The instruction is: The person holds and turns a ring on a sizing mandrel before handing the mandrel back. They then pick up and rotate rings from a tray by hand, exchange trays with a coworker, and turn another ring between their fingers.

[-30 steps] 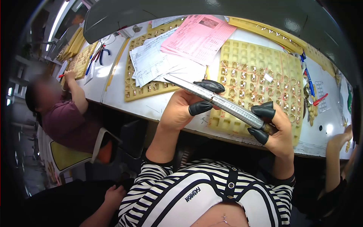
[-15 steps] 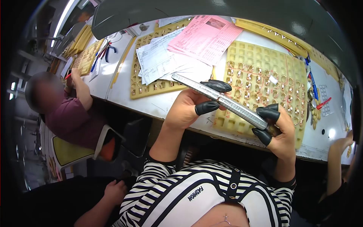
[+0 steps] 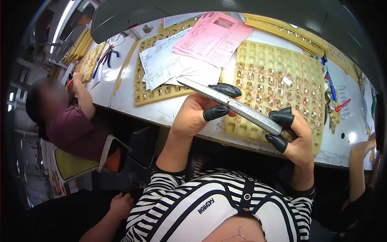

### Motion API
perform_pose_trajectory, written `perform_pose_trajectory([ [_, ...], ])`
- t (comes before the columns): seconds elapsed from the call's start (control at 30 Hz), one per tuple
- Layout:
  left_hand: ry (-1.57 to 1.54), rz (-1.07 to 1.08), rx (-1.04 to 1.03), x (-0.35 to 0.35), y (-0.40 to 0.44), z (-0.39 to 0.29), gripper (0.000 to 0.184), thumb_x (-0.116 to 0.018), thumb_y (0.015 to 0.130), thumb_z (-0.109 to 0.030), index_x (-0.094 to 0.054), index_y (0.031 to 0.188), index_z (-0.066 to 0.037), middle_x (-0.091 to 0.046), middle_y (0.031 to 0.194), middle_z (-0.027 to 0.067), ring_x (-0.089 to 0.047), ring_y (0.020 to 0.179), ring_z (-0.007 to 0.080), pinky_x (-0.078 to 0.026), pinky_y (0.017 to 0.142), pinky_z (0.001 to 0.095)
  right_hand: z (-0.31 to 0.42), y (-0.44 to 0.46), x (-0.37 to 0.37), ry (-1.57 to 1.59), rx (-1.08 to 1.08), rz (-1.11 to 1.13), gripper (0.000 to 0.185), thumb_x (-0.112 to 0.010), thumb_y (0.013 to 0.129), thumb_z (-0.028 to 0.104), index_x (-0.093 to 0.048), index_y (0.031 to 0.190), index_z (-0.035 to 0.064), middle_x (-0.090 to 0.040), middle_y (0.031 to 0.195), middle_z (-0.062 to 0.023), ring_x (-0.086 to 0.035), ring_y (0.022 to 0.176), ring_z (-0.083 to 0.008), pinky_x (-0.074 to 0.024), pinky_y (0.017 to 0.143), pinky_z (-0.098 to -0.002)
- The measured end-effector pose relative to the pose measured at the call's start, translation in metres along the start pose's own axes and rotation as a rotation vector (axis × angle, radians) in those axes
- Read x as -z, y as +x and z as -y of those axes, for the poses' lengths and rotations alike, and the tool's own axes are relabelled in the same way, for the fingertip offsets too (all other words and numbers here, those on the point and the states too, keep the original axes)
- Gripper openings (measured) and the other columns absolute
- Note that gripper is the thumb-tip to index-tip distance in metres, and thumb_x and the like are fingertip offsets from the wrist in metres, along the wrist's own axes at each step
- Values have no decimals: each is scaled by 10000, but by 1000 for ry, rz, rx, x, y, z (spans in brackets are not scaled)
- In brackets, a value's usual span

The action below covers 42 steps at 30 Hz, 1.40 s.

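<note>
A grey metal ring mandrel (image 3: 254,114) with graduation marks lies slanted across both hands, its thin end to the upper left. My left hand (image 3: 195,111) is closed around its middle, black finger cots on thumb and finger. Right at those fingertips a thin ring (image 3: 228,103) appears to encircle the mandrel, partly covered. My right hand (image 3: 296,139), also in black finger cots, grips the thick handle end. Beneath the mandrel sits a yellowish tray (image 3: 246,131) with rows of gold-coloured rings (image 3: 260,86) standing in its slots.
Pink papers (image 3: 209,40) and white slips (image 3: 161,66) cover a second ring tray (image 3: 141,99) at left. Blue pens (image 3: 330,84) and a red pen (image 3: 342,105) lie at right. A co-worker (image 3: 76,125) sits at left; another person's arm (image 3: 358,165) shows at right. A dark panel (image 3: 225,12) overhangs the bench.
The whole view has shifted slightly, so the bench and hands appear a little further left and up. Both hands keep the same hold on the mandrel.
</note>
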<state>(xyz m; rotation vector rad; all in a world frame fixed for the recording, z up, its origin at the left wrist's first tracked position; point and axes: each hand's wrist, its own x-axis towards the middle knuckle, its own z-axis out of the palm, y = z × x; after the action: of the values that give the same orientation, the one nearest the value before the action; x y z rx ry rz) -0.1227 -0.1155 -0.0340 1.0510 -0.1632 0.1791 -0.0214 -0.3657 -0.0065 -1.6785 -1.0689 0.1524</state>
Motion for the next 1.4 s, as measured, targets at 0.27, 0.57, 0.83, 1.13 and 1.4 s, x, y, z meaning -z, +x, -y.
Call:
perform_pose_trajectory([
  [0.27, 42, -78, 6, -5, 0, -1, 488, -750, 814, -130, -565, 1222, 63, -596, 1188, 212, -637, 972, 278, -531, 786, 378, 0, 0, 0, -3, -12, -2, 385, -770, 658, 10, -672, 1027, -33, -648, 872, -114, -623, 784, -223, -479, 718, -303],
  [0.57, 34, -71, -1, -4, -1, 0, 480, -753, 815, -133, -573, 1217, 58, -585, 1212, 210, -628, 993, 284, -525, 779, 382, 0, 0, 0, -2, -10, 0, 376, -771, 660, 10, -675, 1021, -32, -656, 884, -116, -629, 793, -225, -482, 723, -304],
  [0.83, 26, -72, -8, -4, 0, 1, 447, -743, 820, -114, -585, 1206, 46, -584, 1213, 217, -625, 1008, 285, -534, 778, 387, 1, 0, 1, 0, -3, 2, 386, -774, 653, 5, -672, 1024, -33, -659, 897, -116, -629, 813, -231, -484, 734, -310],
  [1.13, 48, -109, 15, -5, -1, -1, 501, -766, 808, -153, -575, 1217, 63, -591, 1196, 232, -634, 987, 279, -539, 782, 387, 0, 0, 0, 8, 3, 4, 390, -772, 655, 4, -671, 1030, -32, -650, 885, -109, -616, 795, -222, -473, 720, -305],
  [1.4, 47, -113, 9, -6, -1, 0, 503, -766, 809, -148, -575, 1228, 55, -600, 1186, 232, -638, 986, 281, -538, 776, 389, 1, 0, 1, 17, -5, 10, 392, -770, 655, 4, -671, 1033, -34, -656, 898, -112, -619, 805, -223, -479, 736, -305],
])
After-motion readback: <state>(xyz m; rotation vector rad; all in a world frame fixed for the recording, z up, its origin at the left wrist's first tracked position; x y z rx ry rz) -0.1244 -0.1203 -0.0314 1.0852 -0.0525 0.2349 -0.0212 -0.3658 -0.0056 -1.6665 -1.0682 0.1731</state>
